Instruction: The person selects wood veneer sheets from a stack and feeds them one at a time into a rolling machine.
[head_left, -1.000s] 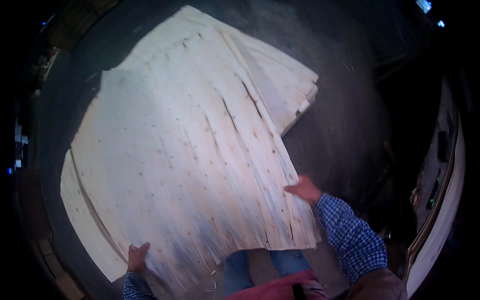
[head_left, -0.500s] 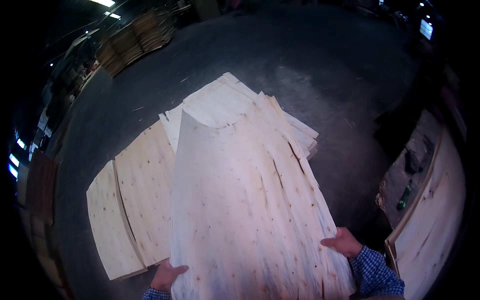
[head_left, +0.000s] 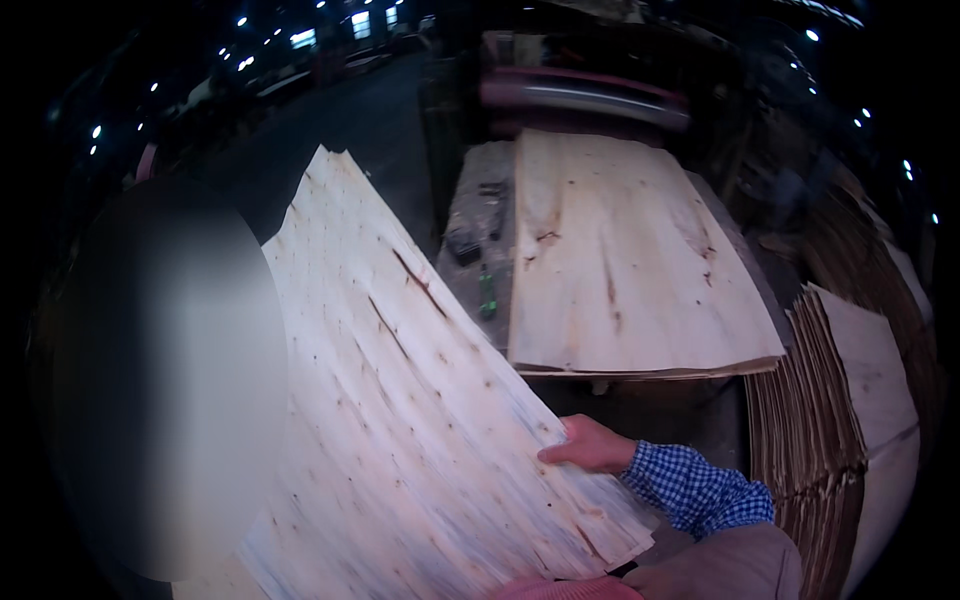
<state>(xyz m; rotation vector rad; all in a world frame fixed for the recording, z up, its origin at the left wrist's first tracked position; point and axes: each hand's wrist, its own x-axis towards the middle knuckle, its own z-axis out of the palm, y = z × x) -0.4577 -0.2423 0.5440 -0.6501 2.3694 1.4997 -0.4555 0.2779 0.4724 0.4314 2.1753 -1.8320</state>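
Note:
A large, pale wood veneer sheet [head_left: 400, 390] with knots and dark splits slants across the left and middle of the view. My right hand [head_left: 595, 445], in a blue checked sleeve, is closed on its right edge, thumb on top. My left hand is not in view. Close to the camera at the left, a blurred pale shape [head_left: 210, 390] covers part of the sheet; I cannot make out what it is. Beyond my right hand, other veneer sheets [head_left: 640, 270] lie on a worn table [head_left: 480, 200].
A green-handled tool [head_left: 487, 290] and a small dark object [head_left: 463, 245] lie on the table beside the sheets. Behind stands a machine with a reddish, shiny roller [head_left: 590, 100]. A tall veneer stack [head_left: 810, 390] stands at the right, near the table's corner.
My view has swung right, from the sheets on the floor to the table. The held sheet has come along, now tilted. My left hand has gone out of view.

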